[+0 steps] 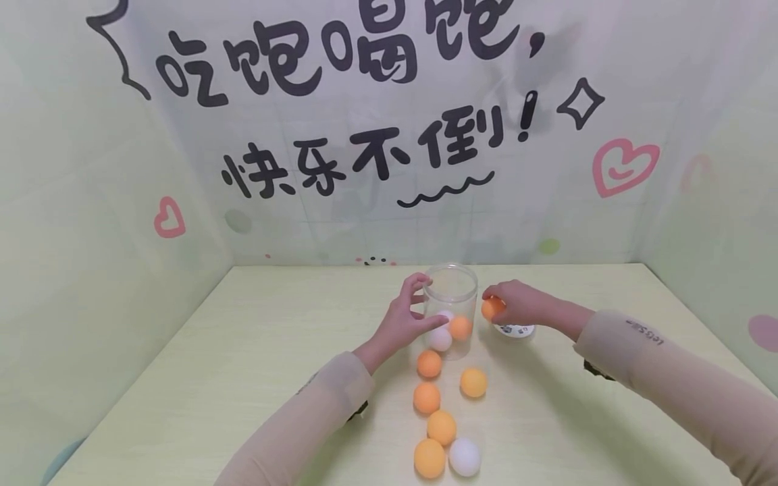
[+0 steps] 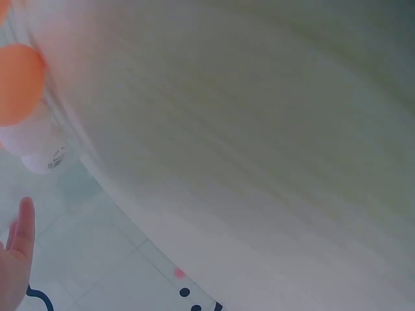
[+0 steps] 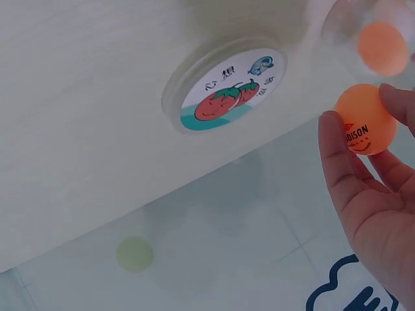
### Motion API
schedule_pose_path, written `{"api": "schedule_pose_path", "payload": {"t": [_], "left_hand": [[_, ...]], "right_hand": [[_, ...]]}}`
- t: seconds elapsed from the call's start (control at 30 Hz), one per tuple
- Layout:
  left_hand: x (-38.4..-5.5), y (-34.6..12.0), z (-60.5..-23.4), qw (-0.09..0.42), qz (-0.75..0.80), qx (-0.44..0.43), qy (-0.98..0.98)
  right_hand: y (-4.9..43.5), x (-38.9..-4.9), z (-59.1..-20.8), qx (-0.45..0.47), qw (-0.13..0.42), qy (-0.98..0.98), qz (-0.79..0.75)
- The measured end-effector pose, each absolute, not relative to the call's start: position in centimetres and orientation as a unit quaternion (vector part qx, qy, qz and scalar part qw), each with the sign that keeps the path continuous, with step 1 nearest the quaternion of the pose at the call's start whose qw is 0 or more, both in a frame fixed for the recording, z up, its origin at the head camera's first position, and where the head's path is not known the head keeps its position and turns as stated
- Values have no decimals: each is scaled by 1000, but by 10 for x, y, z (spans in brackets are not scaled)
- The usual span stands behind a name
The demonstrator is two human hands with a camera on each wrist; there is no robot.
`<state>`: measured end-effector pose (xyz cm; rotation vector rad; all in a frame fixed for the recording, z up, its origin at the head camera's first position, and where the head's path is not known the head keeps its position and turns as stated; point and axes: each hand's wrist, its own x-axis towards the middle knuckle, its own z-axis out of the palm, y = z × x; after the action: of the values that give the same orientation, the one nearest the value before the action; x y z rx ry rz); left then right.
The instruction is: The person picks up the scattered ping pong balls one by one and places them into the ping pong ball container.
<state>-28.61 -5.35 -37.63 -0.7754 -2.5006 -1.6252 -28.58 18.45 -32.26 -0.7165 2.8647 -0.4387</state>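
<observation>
A clear cylindrical jar (image 1: 451, 297) stands upright toward the back of the table. My left hand (image 1: 404, 318) holds its left side, thumb across the front and fingers near the rim. Through the wall show white ping-pong balls (image 1: 440, 339) and an orange ball (image 1: 460, 328). Right of the jar, my right hand (image 1: 523, 302) pinches an orange ping-pong ball (image 3: 366, 120) with dark print, between thumb and fingertips. Under that hand lies a round lid (image 3: 227, 97) with a strawberry picture, partly hidden in the head view. Only part of my left hand (image 2: 16, 256) shows in the left wrist view.
In front of the jar, several orange balls (image 1: 427, 397) and a white ball (image 1: 465, 457) lie in a loose row toward me. One more orange ball (image 1: 473, 383) sits right of the row. A printed cloth (image 1: 340, 229) hangs behind the table.
</observation>
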Motion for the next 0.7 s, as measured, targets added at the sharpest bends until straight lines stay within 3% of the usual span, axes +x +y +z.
{"api": "schedule_pose_path", "payload": {"t": [0.2,0.43,0.7], "left_hand": [[-285,-53,-376,30,-528,-253,-810],[-286,-54,-377,30,-527,-257,-809],[-287,-54,-378,31,-528,-256,-809]], "right_hand": [[187,-288,-307,-229,102,954,-162],[187,-290,-292,-256,61,956,-129],[185,-289,-272,-255,51,957,-129]]}}
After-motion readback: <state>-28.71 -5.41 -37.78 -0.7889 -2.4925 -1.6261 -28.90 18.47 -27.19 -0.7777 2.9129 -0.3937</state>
